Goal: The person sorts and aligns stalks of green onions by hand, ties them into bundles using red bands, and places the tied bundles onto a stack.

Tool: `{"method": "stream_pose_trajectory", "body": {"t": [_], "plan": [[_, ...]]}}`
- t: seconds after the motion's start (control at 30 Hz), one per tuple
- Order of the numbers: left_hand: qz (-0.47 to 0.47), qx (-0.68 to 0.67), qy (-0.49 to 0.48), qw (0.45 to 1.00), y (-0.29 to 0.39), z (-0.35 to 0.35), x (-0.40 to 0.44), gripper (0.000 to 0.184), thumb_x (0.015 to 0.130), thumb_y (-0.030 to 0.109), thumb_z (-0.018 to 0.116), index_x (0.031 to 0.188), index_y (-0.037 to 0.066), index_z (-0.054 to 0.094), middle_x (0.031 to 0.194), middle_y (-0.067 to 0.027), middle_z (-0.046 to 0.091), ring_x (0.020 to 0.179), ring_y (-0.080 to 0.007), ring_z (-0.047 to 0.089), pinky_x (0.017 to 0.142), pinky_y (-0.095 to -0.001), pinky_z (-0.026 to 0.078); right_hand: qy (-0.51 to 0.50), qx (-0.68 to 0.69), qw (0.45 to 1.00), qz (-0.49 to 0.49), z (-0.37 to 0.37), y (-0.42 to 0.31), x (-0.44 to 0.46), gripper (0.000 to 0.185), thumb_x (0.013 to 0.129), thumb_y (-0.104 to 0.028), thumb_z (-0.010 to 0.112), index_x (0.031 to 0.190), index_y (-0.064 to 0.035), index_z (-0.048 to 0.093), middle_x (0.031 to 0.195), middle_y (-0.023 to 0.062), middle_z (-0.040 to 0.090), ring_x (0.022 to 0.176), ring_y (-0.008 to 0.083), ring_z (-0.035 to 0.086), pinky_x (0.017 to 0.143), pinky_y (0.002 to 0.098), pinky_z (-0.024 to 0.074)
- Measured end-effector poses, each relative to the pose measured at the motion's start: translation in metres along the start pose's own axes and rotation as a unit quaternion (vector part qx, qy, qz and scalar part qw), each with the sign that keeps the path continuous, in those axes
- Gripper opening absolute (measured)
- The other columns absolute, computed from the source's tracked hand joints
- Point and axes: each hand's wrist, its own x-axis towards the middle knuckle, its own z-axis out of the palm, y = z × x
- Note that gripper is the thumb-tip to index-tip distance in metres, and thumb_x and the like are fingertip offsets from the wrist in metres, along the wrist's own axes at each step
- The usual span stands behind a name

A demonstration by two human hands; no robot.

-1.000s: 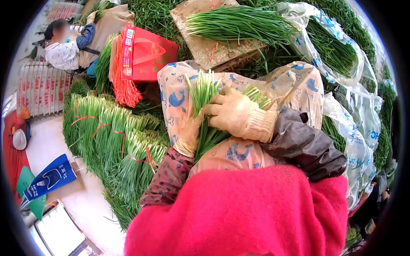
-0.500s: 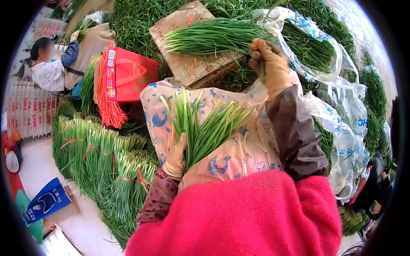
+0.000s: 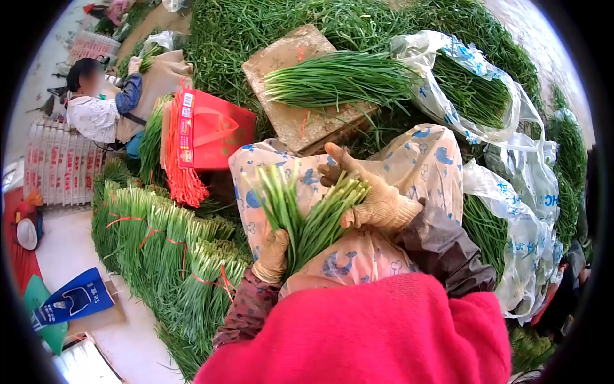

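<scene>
My left hand (image 3: 272, 255), in a tan glove, is closed around the lower part of a loose bunch of garlic chives (image 3: 310, 224) over my lap. The pale cut ends fan upward in two clumps. At the right clump, my gloved right hand (image 3: 374, 195) is spread, its fingers and thumb apart around the stem ends and touching them. Beyond my knees, a larger pile of garlic chives (image 3: 339, 80) lies on a worn board (image 3: 281, 121). A whale-print plastic apron (image 3: 416, 166) covers my lap.
A red bag (image 3: 224, 137) with orange ties (image 3: 185, 185) stands at the left. Tied chive bundles (image 3: 166, 243) line the floor below it. Plastic bags (image 3: 511, 224) of chives lie at the right. Another person (image 3: 96, 109) sits at upper left. Loose greens (image 3: 230, 38) heap behind.
My right hand has come down from beside the pile on the board to the bunch on my lap, and its fingers have spread. My left hand keeps its hold.
</scene>
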Motion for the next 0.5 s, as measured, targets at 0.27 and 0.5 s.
{"method": "stream_pose_trajectory", "body": {"t": [0.27,0.5], "plan": [[0.059,0.457,-0.130,0.878,0.021,-0.005,0.016,0.065,0.094,0.057,0.044,0.139,0.010,0.048,0.150,-0.0075,0.034,0.143,-0.0268,0.007,0.115,-0.0409,0.005,-0.137,0.159,0.978,0.014,0.019,-0.003,0.032,0.114,0.070,-0.003,0.082,0.154,-0.0169,0.005,0.121,0.0105,0.053,0.109,0.0193,0.053,0.095,0.0340,0.0451],[-0.039,-0.058,-0.097,0.993,-0.004,-0.010,0.048,0.077,0.078,0.044,0.075,0.134,0.001,0.047,0.135,-0.0142,0.046,0.127,-0.0261,0.044,0.106,-0.0390,0.035,-0.035,0.104,0.994,0.018,0.019,0.000,0.027,0.094,0.074,0.002,0.078,0.149,-0.0129,0.023,0.112,0.0075,0.058,0.101,0.0142,0.058,0.085,0.0277,0.0510]]}}
